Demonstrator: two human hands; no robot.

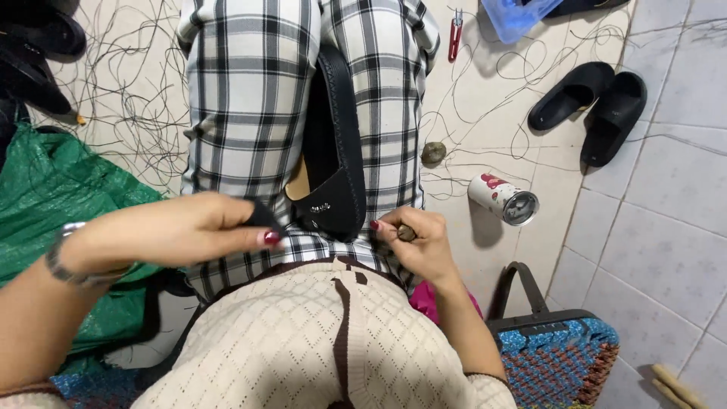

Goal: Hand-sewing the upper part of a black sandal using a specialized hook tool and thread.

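Observation:
A black shoe upper (335, 144) with a small metal ornament lies lengthwise on my lap, between my legs in black-and-white checked trousers (250, 91). My left hand (174, 231), with a metal watch on the wrist, pinches the near edge of the black upper at the lower left. To the right of the shoe my right hand (416, 238) is closed around a small brownish tool or handle (407, 233); its working end is hidden by the fingers.
Loose black threads (129, 91) are strewn over the tiled floor. A tipped can (503, 199), a pair of black slippers (591, 106), red snips (455, 34), a blue plastic tub (519, 15), a green bag (53, 197) and a woven stool (556, 356) surround me.

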